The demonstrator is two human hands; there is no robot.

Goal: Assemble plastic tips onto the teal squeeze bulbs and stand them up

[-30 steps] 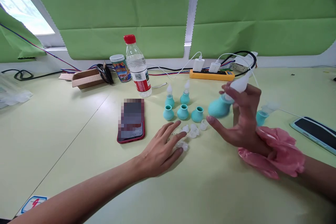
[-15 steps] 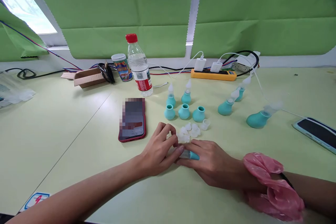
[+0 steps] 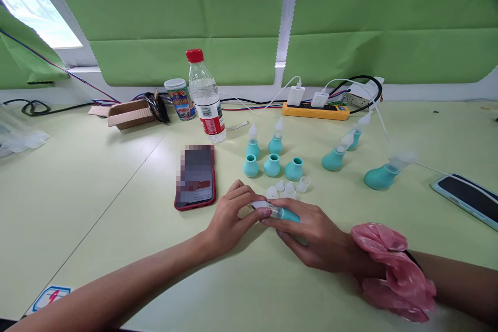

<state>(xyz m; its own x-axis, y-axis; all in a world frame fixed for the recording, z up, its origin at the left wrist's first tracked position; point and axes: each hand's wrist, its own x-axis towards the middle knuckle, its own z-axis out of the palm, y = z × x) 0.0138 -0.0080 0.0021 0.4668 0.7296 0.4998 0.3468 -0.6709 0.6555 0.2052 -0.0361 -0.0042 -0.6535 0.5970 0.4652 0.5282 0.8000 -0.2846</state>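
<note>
Between my two hands lies a bulb nasal aspirator with a teal bulb (image 3: 291, 216), a clear collar (image 3: 276, 211) and a whitish tip (image 3: 261, 204). My left hand (image 3: 229, 216) pinches the tip end between thumb and fingers. Wrapped round the bulb end, my right hand (image 3: 317, 231) hides much of it. Just beyond the fingers are several loose translucent parts (image 3: 290, 190). Behind them, three open teal bulbs (image 3: 272, 166) stand in a row. Two tipped aspirators (image 3: 276, 141) stand upright farther back, while three more (image 3: 381, 176) lean or lie to the right.
A red-cased phone (image 3: 195, 176) lies left of the bulbs. Behind it stand a water bottle (image 3: 207, 98) and a can (image 3: 180, 99). A yellow power strip (image 3: 316, 111) with chargers runs along the back. Its white cable reaches a second phone (image 3: 465, 194). A pink plastic bag (image 3: 392, 270) circles my right wrist.
Both hands have risen slightly away from me with the aspirator. My left fingers have closed on its tip, which now shows. Part of the loose translucent pile is now covered.
</note>
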